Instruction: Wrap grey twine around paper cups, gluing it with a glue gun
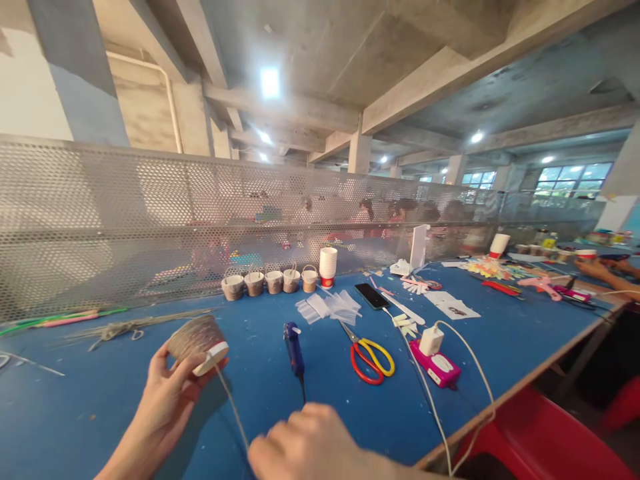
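Note:
My left hand (170, 393) is closed around a paper cup (197, 339) wrapped in grey-brown cord, tilted on its side above the blue table. A white strip of the cup shows beside the wrapping. From the cup a length of cord (231, 400) runs taut down to my right hand (303, 443). That hand is a fist, slightly blurred, gripping the cord near the front of the table. A blue glue gun (294, 350) lies beyond my right hand, and scissors (370, 358) with red and yellow handles rest to its right.
Several small cord-wrapped buckets (274, 283) and a cup stack (328, 267) line the back near a perforated metal screen (150, 227). Loose cord (130, 327) lies left. A phone (372, 297), a magenta power strip (436, 365) and a white cable (430, 393) occupy the right.

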### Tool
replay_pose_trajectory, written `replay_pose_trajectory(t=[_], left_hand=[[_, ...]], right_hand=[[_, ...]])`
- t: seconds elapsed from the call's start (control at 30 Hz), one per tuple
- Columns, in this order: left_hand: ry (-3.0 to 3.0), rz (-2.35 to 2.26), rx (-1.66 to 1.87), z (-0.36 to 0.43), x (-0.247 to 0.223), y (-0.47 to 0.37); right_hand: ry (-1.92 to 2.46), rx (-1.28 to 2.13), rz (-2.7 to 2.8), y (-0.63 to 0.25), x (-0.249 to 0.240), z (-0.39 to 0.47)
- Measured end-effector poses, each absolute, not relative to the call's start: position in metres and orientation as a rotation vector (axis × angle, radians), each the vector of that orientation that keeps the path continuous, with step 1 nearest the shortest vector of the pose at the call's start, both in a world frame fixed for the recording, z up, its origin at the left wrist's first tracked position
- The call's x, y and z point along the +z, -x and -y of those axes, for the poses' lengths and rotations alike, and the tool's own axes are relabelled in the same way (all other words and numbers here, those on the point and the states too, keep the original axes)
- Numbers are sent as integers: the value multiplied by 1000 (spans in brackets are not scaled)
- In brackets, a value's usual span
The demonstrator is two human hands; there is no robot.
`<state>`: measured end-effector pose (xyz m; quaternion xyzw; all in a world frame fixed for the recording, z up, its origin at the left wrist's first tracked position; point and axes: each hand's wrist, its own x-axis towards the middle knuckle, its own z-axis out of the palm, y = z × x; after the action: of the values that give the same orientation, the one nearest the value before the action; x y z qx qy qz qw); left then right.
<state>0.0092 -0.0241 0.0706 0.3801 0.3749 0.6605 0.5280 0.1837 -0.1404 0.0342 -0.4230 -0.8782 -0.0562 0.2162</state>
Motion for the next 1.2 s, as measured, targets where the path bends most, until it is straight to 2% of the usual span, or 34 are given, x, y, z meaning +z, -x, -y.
replay_pose_trajectory(t=[0.07,0.2,0.4,0.57,1.2], left_hand=[[-906,-878,1591,24,76,-9],[-911,-850,1577,24,84,-12],[-885,-802,1574,28,90,-24],[-824,-835,1541,26,75,-25],[-896,-903,1430,31,43,-24]], right_hand=[[1297,-161,2169,-207,55,132],[1443,195,1684,-251,74,117],[1505,500,1423,-283,48,88],[1564,642,1386,-283,33,71],[1872,512,1507,-219,16,11]])
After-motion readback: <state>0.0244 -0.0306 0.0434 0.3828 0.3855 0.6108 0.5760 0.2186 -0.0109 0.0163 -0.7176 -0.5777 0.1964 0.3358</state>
